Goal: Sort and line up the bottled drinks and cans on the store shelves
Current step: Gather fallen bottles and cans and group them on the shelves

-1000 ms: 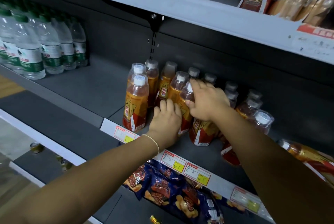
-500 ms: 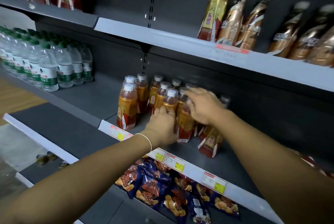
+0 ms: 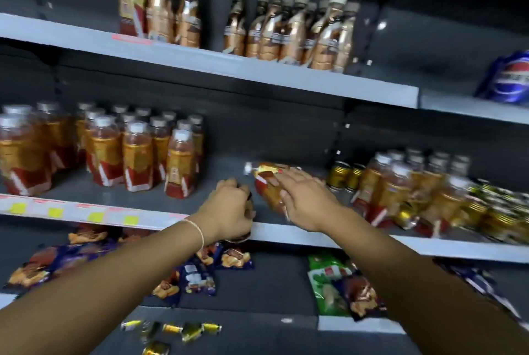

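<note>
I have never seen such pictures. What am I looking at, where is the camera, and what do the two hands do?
There is no machine: a person wears one camera on the head, so you look with them at a store shelf. Orange drink bottles stand upright at left; one bottle lies on its side. The right hand, fingers straight, reaches over it. The left hand is curled beside it; whether it holds something is too blurred to tell.
</note>
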The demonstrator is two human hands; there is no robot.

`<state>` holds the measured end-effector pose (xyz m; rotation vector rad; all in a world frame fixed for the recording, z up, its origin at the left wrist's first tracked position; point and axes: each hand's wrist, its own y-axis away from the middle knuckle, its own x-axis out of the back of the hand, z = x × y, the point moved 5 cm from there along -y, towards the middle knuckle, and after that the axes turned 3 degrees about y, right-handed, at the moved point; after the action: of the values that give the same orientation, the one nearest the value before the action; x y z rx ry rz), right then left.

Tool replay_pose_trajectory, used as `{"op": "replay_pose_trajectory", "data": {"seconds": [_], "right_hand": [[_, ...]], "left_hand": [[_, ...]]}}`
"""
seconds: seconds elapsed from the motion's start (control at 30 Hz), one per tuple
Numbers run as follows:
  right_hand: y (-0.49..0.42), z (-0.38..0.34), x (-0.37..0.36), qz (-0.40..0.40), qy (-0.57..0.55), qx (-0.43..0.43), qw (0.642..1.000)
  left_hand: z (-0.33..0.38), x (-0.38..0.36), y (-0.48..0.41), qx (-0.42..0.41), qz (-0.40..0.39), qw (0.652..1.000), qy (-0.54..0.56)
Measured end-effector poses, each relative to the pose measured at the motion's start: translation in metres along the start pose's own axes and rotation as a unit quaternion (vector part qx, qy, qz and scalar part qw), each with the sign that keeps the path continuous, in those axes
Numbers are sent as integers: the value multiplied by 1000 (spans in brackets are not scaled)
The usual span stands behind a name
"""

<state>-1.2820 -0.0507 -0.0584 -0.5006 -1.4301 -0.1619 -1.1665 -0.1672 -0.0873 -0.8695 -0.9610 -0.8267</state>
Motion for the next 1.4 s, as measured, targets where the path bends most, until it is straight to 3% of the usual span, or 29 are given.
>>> {"op": "replay_pose_trajectory", "data": {"seconds": [0.3,0.7,1.1,1.4], "right_hand": [[158,139,28,12,7,-156,988],[293,251,27,-19,28,-315,948],[316,399,30,-58,40,-377,924],[284,480,33,67,-78,-359,928]], "left_hand": [[188,-41,-26,-143,-23,987,71],[359,-124,-58,-273,-95,946,149],[495,-192,-162,-316,-104,920,206],[555,-202,-228,-307,-52,915,258]]}}
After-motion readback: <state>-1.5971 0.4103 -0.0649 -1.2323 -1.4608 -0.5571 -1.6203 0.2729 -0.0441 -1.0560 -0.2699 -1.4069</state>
